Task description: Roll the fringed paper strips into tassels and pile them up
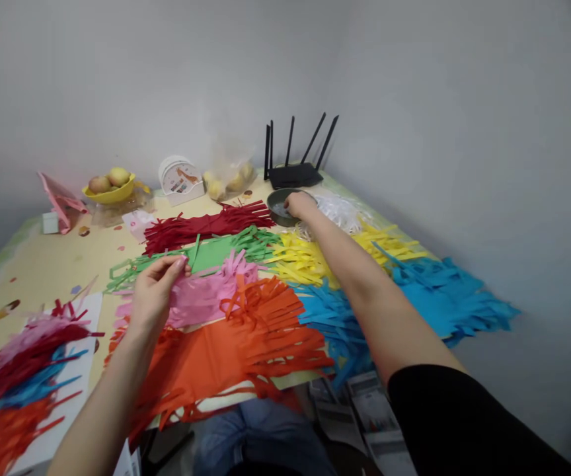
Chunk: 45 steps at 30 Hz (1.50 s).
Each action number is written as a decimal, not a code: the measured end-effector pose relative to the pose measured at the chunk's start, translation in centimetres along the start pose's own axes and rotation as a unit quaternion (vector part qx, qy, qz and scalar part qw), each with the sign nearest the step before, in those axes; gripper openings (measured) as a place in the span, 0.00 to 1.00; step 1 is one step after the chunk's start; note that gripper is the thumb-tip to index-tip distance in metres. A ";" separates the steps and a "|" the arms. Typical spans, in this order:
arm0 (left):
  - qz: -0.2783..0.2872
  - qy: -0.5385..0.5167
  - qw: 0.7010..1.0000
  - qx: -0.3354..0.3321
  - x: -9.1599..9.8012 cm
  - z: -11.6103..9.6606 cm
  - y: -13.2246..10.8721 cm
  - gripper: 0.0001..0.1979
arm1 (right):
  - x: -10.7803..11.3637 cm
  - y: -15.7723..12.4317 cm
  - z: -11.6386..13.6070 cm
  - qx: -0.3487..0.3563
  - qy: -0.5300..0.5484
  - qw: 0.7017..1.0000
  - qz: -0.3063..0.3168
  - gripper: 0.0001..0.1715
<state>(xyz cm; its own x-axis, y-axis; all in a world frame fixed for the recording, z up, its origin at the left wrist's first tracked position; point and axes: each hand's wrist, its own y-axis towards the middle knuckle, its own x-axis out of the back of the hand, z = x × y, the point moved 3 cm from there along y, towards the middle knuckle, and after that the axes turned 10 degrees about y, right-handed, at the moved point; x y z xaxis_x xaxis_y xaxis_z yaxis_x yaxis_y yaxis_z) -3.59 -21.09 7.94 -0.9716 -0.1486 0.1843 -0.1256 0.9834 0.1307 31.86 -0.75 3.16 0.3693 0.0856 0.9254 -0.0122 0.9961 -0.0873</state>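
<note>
My left hand (160,281) is closed in a pinch above the pink fringed paper (199,301), with a small pink strip (185,259) at its fingertips. My right hand (300,205) reaches across the table into a dark grey bowl (278,210). Its fingers are bent together inside, and what they touch is hidden. Around my hands lie cut-fringe sheets: dark red (206,226), green (211,254), orange (221,354), yellow (300,258), blue (439,291) and white (338,211). The white fringe is partly behind my right forearm.
A black router (293,175) with upright antennas stands at the back corner. Left of it are a bag of yellow items (230,178), a white holder (181,182) and a yellow fruit bowl (112,193). Layered coloured fringe (22,363) lies on a white sheet (80,357) at front left.
</note>
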 end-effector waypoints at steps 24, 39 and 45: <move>-0.126 0.048 0.980 -0.144 3.1 -2.5 -6.8 0.06 | -4.5 -22.3 23.2 0.242 0.745 0.598 0.166 0.22; -0.111 0.280 0.926 -0.228 4.6 -2.6 -11.3 0.05 | -6.8 -25.5 23.7 0.237 0.718 0.638 0.147 0.24; -0.087 0.244 0.944 -0.202 4.6 -2.4 -11.4 0.04 | -7.1 -26.3 23.6 0.249 0.726 0.633 0.094 0.21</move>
<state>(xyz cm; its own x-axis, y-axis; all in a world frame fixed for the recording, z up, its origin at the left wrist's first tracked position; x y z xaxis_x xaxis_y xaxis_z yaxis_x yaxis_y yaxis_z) -6.13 -33.22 9.61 -0.7222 -0.4322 0.5400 -0.0929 0.8343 0.5435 7.66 -27.03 7.54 0.7785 0.4554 -0.4319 -0.3417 0.8847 0.3170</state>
